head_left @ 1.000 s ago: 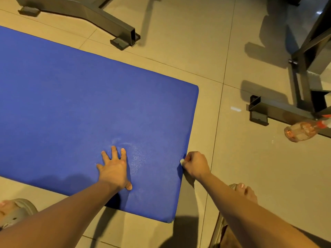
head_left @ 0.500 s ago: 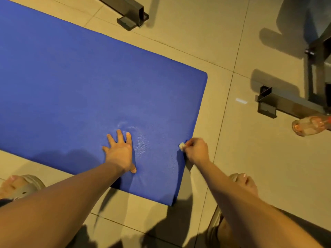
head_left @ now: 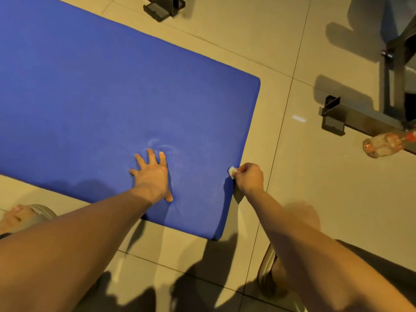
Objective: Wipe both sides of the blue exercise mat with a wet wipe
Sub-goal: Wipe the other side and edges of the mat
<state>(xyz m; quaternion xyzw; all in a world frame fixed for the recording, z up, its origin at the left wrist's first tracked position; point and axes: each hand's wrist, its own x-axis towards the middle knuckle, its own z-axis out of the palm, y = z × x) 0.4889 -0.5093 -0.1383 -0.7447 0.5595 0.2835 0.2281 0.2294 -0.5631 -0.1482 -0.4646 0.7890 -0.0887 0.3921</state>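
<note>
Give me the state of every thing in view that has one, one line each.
left hand: flat, fingers spread, pressing the mat.
right hand: pinching the wipe.
wipe: wadded small, against the mat's end edge.
mat: flat on the floor, dented and glossy by the left hand.
bottle: on its side on the floor.

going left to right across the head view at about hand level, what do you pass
sandalled foot → left hand → wet wipe → right hand → plastic bottle
</note>
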